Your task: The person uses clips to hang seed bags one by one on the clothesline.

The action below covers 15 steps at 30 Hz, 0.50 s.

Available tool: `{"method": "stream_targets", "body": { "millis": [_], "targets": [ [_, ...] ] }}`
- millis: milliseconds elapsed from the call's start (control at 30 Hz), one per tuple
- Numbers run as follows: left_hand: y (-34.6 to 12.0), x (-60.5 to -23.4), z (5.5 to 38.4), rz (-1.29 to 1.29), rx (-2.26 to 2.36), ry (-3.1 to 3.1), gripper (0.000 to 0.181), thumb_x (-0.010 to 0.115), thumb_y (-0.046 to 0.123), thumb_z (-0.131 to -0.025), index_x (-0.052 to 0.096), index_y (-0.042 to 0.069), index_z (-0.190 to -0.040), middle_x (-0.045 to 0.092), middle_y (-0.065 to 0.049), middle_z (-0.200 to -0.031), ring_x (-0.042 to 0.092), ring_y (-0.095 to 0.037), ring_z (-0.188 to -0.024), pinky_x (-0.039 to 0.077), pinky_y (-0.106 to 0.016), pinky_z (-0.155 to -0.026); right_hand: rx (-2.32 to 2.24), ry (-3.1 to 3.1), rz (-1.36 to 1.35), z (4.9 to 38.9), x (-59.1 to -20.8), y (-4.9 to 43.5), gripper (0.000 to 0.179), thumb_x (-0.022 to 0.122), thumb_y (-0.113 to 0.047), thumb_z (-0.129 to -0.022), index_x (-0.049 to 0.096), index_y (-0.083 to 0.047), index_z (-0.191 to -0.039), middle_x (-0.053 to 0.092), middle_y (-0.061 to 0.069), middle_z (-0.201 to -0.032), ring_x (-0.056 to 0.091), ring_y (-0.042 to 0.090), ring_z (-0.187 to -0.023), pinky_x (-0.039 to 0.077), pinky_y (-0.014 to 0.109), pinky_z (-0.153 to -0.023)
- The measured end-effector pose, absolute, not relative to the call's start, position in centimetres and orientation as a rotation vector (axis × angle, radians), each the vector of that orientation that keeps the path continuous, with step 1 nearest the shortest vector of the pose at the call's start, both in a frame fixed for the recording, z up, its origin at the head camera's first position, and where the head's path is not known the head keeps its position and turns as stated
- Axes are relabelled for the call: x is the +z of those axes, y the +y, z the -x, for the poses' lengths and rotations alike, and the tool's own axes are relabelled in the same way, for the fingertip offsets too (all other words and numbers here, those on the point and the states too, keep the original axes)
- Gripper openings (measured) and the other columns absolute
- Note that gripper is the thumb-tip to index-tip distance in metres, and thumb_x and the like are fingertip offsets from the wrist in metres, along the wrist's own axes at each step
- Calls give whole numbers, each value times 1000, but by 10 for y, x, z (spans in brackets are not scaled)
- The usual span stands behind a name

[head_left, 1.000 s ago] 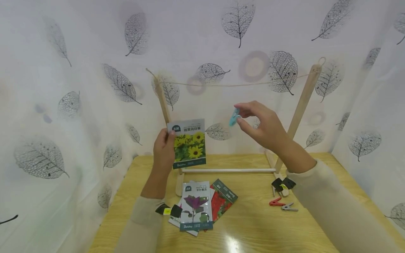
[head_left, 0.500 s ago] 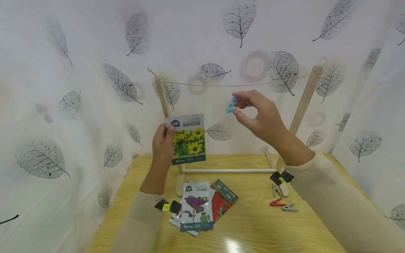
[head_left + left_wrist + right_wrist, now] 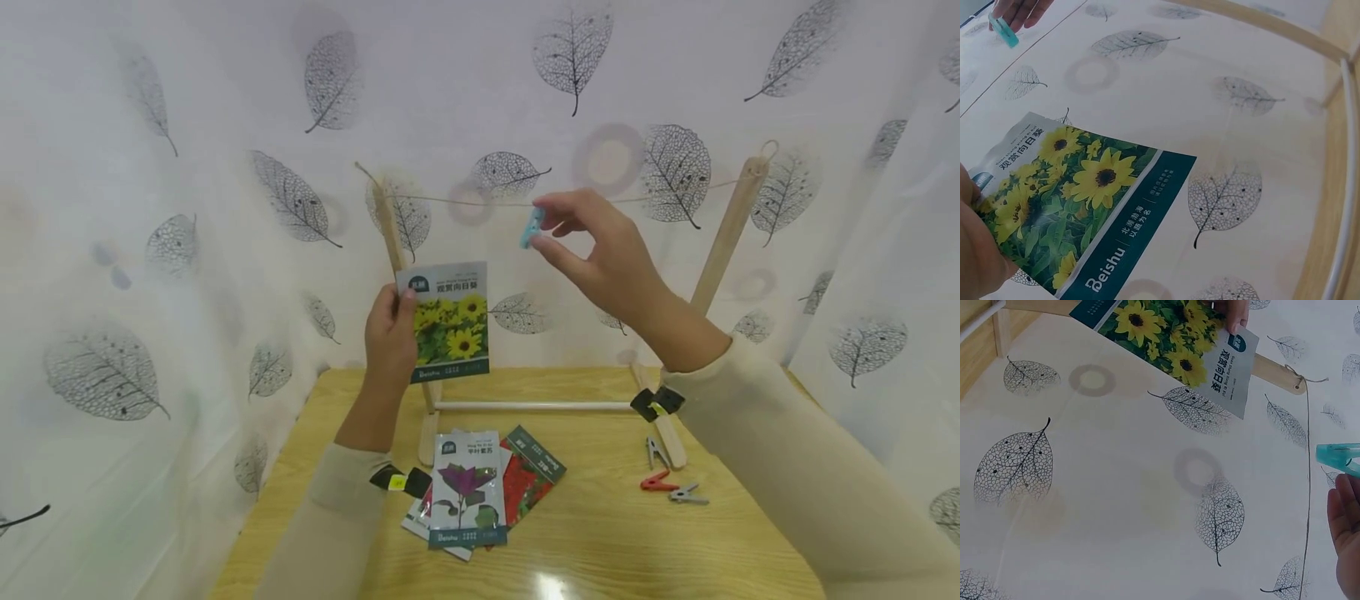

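Observation:
My left hand [image 3: 392, 337] grips the left edge of a seed packet [image 3: 450, 325] with yellow sunflowers on its front, thumb over the face. The packet hangs upright in the air, below the string [image 3: 442, 200]. Between thumb and fingertips, my right hand [image 3: 600, 254] pinches a light blue clothespin [image 3: 532, 227] close to the string. In the right wrist view the clothespin [image 3: 1336, 453] appears beside the string [image 3: 1308, 500], apart from the packet. The left wrist view shows the packet [image 3: 1079, 206] large, and part of my left hand [image 3: 982, 250] at the edge.
A wooden frame with two posts [image 3: 731, 229] carries the string, and a white rod [image 3: 536, 406] joins its base. Several seed packets [image 3: 468, 492] lie piled on the table [image 3: 615, 533]. To the right lie a red clothespin [image 3: 658, 481] and two grey clothespins [image 3: 687, 493].
My right hand has risen and shifted left, bringing the blue clothespin up near the string. The left hand has lifted the sunflower packet slightly.

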<state>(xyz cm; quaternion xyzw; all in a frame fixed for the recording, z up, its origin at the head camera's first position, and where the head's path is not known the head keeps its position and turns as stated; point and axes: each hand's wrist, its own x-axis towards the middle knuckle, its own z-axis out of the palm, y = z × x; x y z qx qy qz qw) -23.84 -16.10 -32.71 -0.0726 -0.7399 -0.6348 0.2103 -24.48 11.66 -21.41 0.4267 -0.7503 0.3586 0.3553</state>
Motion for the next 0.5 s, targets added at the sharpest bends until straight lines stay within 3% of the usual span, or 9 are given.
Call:
{"method": "stream_targets", "body": {
  "millis": [500],
  "targets": [
    [-163, -323, 245, 242, -1808, -2023, 36, 40, 42, -108, 52, 15, -128, 65, -6, -125, 63, -19, -108, 53, -37, -95, 1004, -1877, -1066, 249, -189, 87, 37, 70, -10, -95, 61, 1, -130, 65, 14, -111, 64, 19, -106, 55, 32, -93]
  ]
}}
